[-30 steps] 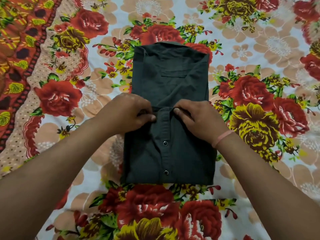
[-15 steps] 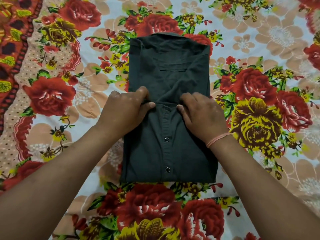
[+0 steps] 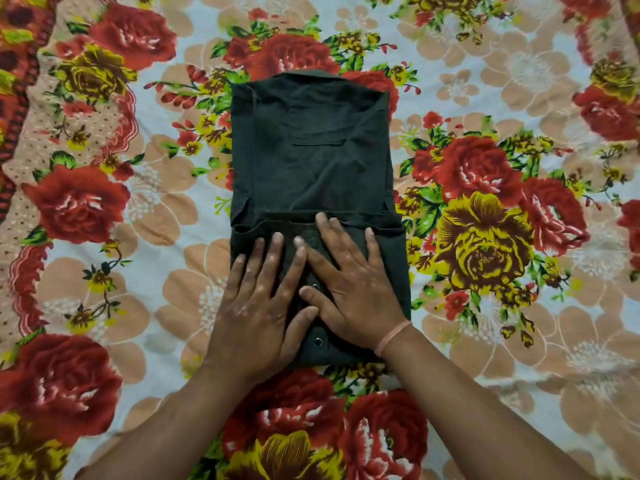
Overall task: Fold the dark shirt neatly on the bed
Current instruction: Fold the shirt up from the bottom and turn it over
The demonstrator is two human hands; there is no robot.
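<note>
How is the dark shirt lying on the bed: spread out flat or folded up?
Folded. The dark shirt forms a compact rectangle, its near part doubled over, with the left hand and right hand flat on it.

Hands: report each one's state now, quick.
Left hand: open, palm flat on the dark shirt, holding nothing.
Right hand: open, palm flat on the shirt, holding nothing.

Both hands (image 3: pixel 304 292) flat on shirt (image 3: pixel 311 161), apparently
</note>
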